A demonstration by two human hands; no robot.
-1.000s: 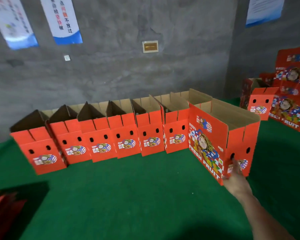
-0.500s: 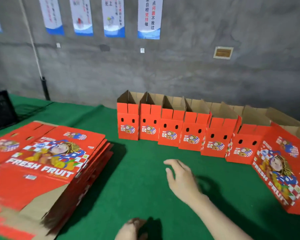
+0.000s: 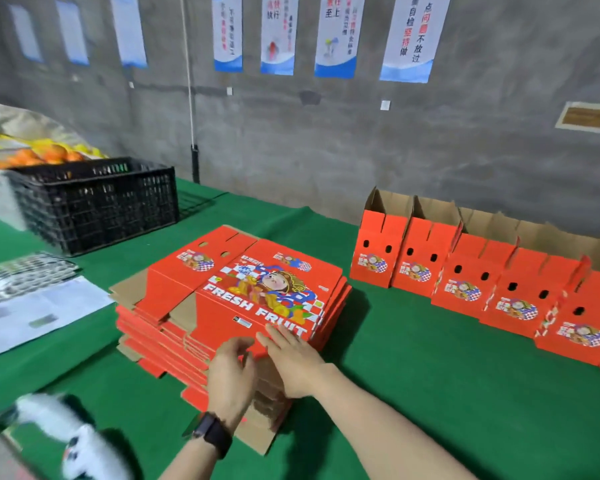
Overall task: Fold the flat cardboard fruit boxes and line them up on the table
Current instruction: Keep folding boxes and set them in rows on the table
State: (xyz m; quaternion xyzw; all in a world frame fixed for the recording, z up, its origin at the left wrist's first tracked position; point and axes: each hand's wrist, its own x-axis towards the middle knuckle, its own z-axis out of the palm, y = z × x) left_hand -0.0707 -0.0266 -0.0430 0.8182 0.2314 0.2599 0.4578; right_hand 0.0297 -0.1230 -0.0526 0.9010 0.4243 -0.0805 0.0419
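Pinching the red FRESH FRUIT stack (image 3: 257,289) by its edge, left hand (image 3: 231,374); right hand (image 3: 293,362) flat atop.

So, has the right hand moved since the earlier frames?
Yes. The right hand moved left, from over the green table onto the near edge of the stack of flat boxes, away from the folded boxes.
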